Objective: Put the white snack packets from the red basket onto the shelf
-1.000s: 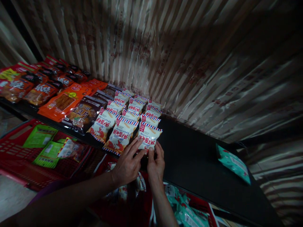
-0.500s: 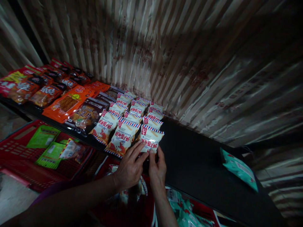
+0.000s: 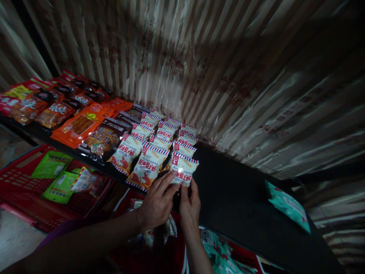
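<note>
One broad pleated sheet (image 3: 176, 49) closes the back at 12 o'clock from the hands. Before it runs a black shelf (image 3: 228, 186), its front edge passing beneath the hands; most room for moving lies from 2 to 4 o'clock, where the dark top shows. A red basket (image 3: 17, 182) sits lower at 9 o'clock. Rows of snack packs (image 3: 104, 139) crowd the shelf between 9 and 12; a teal bag (image 3: 289, 207) lies well apart at 3.

The two hands are near each other, fingers bent, barely parted. The right hand (image 3: 189, 205) pinches the lower right of a white packet (image 3: 185, 167), thumb in front. The left hand (image 3: 156, 201) lays its fingers against the lower-left corner; whether its thumb grips, I can't tell. That packet is foremost in the rightmost white row, near the front edge.
</note>
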{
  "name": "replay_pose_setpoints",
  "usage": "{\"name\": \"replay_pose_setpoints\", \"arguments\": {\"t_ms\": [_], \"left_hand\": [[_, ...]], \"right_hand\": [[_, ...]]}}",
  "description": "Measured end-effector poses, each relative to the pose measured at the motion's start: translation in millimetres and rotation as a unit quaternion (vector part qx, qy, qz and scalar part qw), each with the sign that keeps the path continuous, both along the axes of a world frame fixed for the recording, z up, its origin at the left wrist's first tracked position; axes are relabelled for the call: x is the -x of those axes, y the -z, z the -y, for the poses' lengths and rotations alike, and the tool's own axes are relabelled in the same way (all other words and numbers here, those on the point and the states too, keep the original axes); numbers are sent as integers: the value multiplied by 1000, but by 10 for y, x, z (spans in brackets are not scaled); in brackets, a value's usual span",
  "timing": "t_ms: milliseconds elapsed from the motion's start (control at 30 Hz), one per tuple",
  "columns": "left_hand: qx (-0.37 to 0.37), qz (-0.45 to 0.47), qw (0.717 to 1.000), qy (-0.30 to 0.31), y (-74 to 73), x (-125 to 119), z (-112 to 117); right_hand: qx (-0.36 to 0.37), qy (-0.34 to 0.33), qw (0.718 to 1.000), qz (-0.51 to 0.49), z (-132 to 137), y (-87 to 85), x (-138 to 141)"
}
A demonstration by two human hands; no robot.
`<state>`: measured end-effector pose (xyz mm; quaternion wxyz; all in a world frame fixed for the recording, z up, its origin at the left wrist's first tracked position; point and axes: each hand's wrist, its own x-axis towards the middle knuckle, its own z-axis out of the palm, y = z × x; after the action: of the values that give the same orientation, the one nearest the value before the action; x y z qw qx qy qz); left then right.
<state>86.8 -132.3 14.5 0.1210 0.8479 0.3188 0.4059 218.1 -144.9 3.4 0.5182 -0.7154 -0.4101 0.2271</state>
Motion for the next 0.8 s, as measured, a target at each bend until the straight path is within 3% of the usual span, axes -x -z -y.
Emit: {"name": "replay_pose_setpoints", "arguments": {"t_ms": [533, 800], "left_hand": [[40, -8, 999, -23, 13, -62, 63], [34, -42, 998, -41, -8, -36, 82]], "right_hand": [[27, 16, 999, -41, 2, -61, 19], [31, 18, 999, -11, 13, -72, 32]]}}
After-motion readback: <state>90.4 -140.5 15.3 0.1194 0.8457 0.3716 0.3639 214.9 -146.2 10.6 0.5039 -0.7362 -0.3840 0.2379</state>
